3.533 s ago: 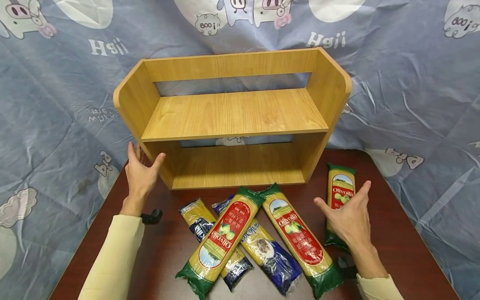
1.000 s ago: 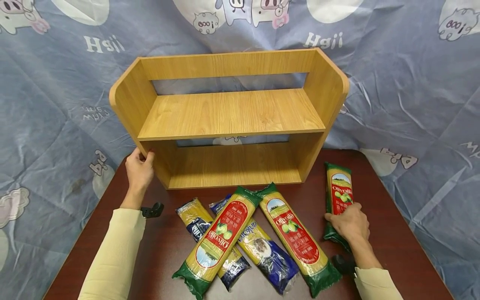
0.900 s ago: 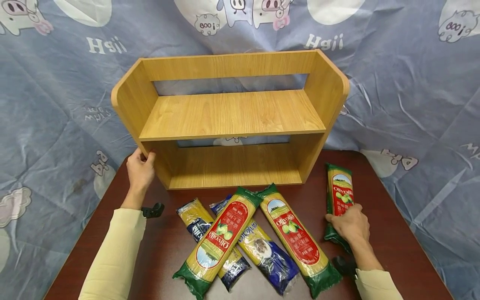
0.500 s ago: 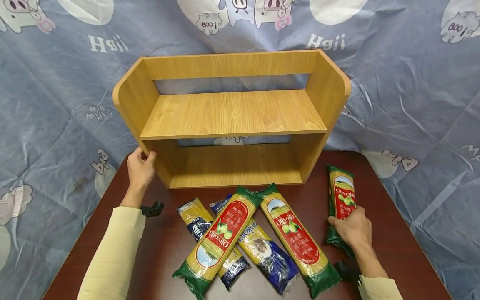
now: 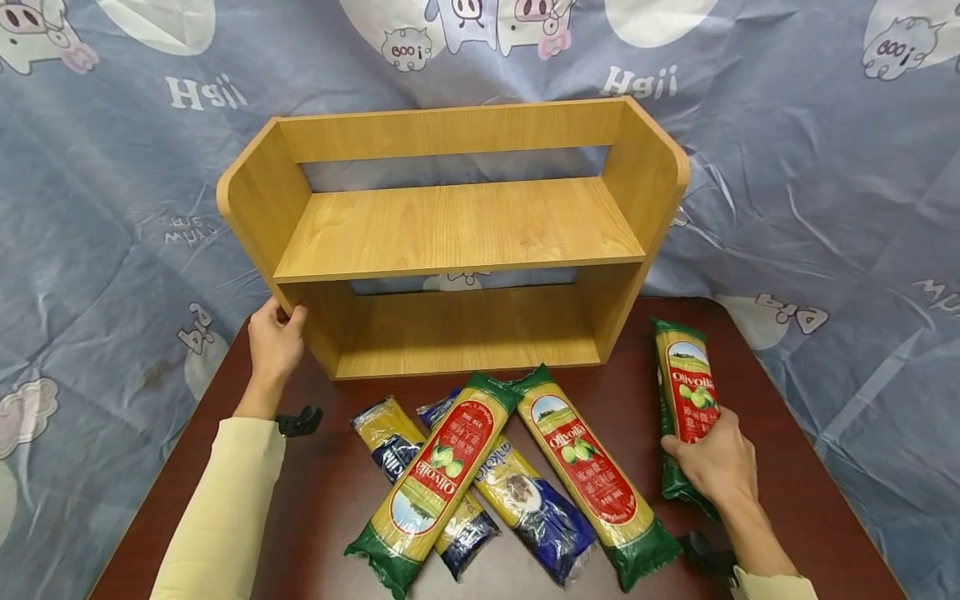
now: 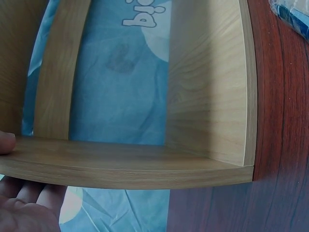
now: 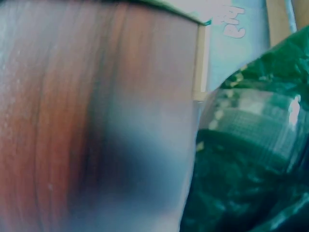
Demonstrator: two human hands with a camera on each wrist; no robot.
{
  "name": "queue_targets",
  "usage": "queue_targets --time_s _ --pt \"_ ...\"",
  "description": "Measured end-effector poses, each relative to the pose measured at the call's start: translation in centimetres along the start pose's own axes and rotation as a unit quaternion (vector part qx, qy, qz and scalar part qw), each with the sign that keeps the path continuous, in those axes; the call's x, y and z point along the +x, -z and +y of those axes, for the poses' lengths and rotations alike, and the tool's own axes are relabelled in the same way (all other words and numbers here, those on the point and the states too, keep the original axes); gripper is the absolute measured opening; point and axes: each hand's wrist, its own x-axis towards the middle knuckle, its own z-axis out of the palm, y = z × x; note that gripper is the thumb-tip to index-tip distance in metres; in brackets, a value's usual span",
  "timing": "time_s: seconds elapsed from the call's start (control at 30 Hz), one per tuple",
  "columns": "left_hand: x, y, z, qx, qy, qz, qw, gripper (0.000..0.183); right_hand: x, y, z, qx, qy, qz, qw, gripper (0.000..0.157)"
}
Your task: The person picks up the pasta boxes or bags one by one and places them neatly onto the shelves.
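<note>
My left hand (image 5: 274, 343) grips the left side panel of a two-tier wooden shelf (image 5: 457, 229). In the left wrist view, the thumb lies on the panel's inner face and the fingers (image 6: 50, 198) are on the outer face. At the right of the table, my right hand (image 5: 716, 458) holds the lower part of a green-ended Olivoila spaghetti pack (image 5: 686, 367), its far end tilted slightly. Green wrapper (image 7: 246, 159) fills the right side of the right wrist view, where the hand itself is not visible.
In front of the shelf lie two more Olivoila packs, one slanting left (image 5: 442, 475) and one right (image 5: 588, 467). Two blue-and-yellow pasta packs (image 5: 536, 508) (image 5: 390, 433) lie partly beneath the left one. A patterned blue cloth (image 5: 825, 167) hangs behind the dark red table (image 5: 315, 517).
Both hands were spread apart from things earlier; the left took hold of the shelf panel, the right of the spaghetti pack. Lately the right hand and pack shifted slightly right.
</note>
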Motion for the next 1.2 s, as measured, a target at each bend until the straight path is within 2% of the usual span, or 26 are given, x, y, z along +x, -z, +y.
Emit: queue_targets --time_s 0.53,1.2 --pt "-0.2 0.1 0.0 0.011 0.004 -0.004 0.9999 0.024 -3.4 3.4 -2.0 -0.009 0.034 0.009 0.999 0.096" --pt "-0.2 0.1 0.1 0.001 -0.001 -0.001 1.0 0.026 -7.7 5.6 -4.3 0.018 0.078 0.029 0.996 0.094"
